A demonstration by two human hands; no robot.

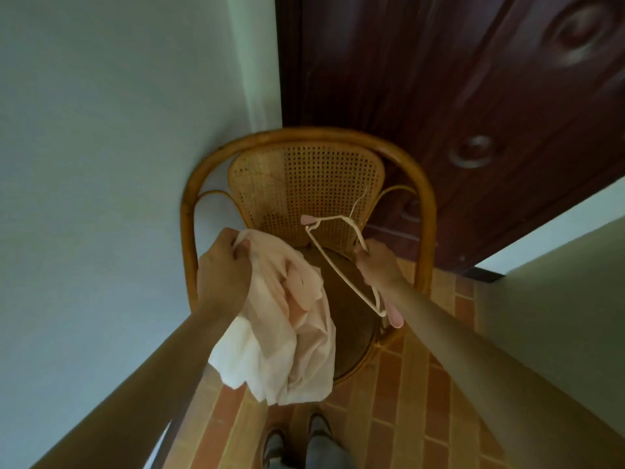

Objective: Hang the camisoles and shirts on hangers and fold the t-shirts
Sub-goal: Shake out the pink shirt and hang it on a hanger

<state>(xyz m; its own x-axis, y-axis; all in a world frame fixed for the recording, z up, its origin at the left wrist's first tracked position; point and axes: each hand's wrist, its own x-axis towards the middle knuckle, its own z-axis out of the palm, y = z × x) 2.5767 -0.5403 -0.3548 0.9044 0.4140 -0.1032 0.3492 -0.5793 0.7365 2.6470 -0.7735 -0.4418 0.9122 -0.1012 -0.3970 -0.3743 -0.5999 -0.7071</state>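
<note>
Viewpoint: head camera looked down at two bare arms stretched out over a rattan chair (306, 184), the landmark for every place below.
Chair: rounded cane frame, woven perforated back, dark round seat; it stood against a pale wall (118, 113) with a dark wooden door (439, 96) behind its right side.
Left hand (221, 269): raised in front of the chair's left arm, fingers curled tight and clamped on the bunched top edge of a garment.
Garment (287, 333): pale pink and white thin fabric, crumpled, hung down from the left hand in front of the seat's left half, clear of the floor; whether it was a camisole or a shirt could not be told.
Right hand (378, 265): held above the right side of the seat, fingers closed round one arm of a hanger.
Hanger (338, 265): cream, thin, tilted across the seat, one pink tip near the chair back, the other by the right wrist; separate from the garment.
Floor (406, 384): orange-brown brick tiles under the chair.
Feet (318, 431): two shoes just in front of the chair, at the lower edge of view.
</note>
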